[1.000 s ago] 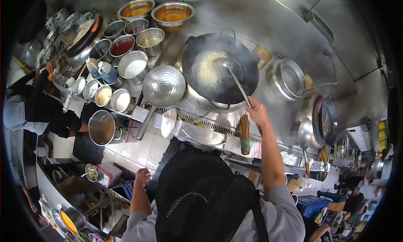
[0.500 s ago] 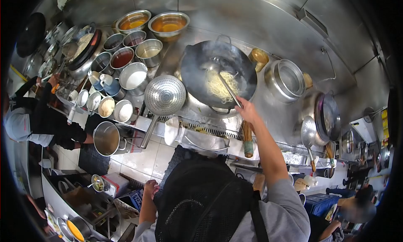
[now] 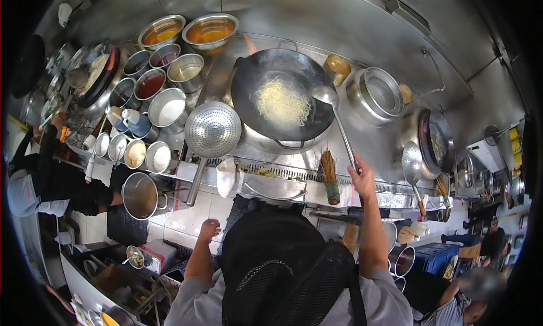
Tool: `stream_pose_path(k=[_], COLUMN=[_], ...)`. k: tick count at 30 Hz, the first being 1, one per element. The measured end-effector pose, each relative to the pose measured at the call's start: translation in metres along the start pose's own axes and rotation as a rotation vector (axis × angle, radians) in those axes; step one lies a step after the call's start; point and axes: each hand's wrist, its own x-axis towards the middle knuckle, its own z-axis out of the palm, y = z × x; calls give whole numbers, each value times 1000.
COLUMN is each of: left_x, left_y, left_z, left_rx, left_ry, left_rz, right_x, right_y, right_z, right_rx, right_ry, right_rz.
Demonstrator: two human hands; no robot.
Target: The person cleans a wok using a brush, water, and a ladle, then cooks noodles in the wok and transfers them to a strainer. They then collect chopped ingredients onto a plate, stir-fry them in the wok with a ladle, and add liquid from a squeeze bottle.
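Steel kitchen (image 3: 334, 20): right hand (image 3: 363, 179), grip round ladle (image 3: 342, 128), has shifted it wok-side (image 3: 246, 71), leaving noodles (image 3: 281, 102) uncovered; left hand (image 3: 210, 230) empty.

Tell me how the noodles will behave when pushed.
The noodles should flop rather than hold shape, as the thin strands curl loosely. They will probably drag one another along, since they lie heaped together. They may slide back down the wok, whose sides curve.

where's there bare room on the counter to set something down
The clearest patch of steel counter lies between the ladle and the smaller strainer, below the stacked pots. Left of the big strainer, it is crowded with open pots and bottles.
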Motion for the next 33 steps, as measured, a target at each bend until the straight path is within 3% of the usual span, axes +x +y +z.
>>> stream_pose_path(k=[3, 6, 8, 13, 15, 19, 21, 25, 27, 29, 31, 33], left_x=[21, 56, 85, 83, 74, 28, 38, 15, 2, -18, -30, -29], left_y=[46, 73, 74, 73, 66, 90, 77, 73, 71, 66, 57, 40], left_z=[44, 85, 111, 134, 135, 130, 122, 129, 136, 140, 141, 135], left_rx=[91, 127, 334, 216, 577, 673, 536, 374, 136, 158, 190, 501], left_ry=[15, -75, -37, -132, 89, 114, -38, -55, -114, -125, -132, -11], left_rz=[116, 165, 240, 144, 525, 469, 508, 521, 437, 387, 337, 396], right_x=[-26, -48, -65, -106, -115, -114, -103, -92, -95, -106, -125, -151], right_y=[5, 34, 49, 105, 107, 125, 136, 142, 141, 131, 107, 86], right_z=[7, 17, 18, 36, 43, 57, 59, 54, 51, 50, 46, 50], right_rx=[47, -88, -126, -168, -169, -175, -199, -300, -314, -303, -296, -90], right_ry=[105, 324, 323, 273, 251, 298, 305, 189, 233, 315, 280, 176], right_rz=[45, -66, -10, 206, 271, 262, 214, 260, 129, -32, -49, -104])
